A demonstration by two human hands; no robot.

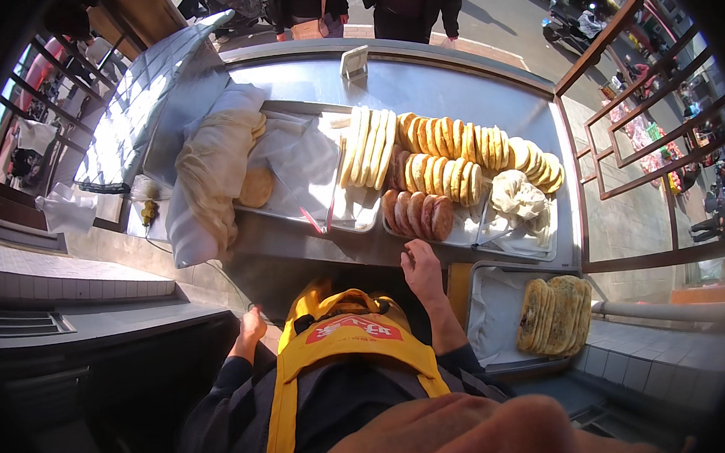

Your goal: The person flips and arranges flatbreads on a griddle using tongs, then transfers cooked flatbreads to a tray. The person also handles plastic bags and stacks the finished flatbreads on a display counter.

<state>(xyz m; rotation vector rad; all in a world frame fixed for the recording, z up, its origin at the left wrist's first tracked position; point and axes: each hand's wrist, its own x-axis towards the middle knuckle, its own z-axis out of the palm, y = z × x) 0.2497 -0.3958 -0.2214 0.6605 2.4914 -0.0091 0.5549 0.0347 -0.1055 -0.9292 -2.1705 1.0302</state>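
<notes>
My right hand [422, 267] is at the counter's near edge, just below a row of reddish-brown round flatbreads [416, 214]. Its fingers are loosely bent and apart, and nothing shows in them. Low at my side, my left hand [253, 325] is partly curled near a thin cord; whether it grips anything is unclear. Behind the reddish row, golden round flatbreads [439, 175] stand on edge in metal trays. Long pale flatbreads [368, 147] lean together to their left. Red-ended tongs [322, 221] lie across a lined tray [353, 224]. A bunched cloth or bag [516, 194] rests at right.
White cloth [209, 167] covers a heap at left, beside a quilted silvery cover [143, 103]. Another tray [489, 318] at lower right holds speckled oblong flatbreads [555, 315]. A small stand [354, 62] sits toward the back. Two people stand beyond the counter; wooden lattice frames [643, 134] flank it.
</notes>
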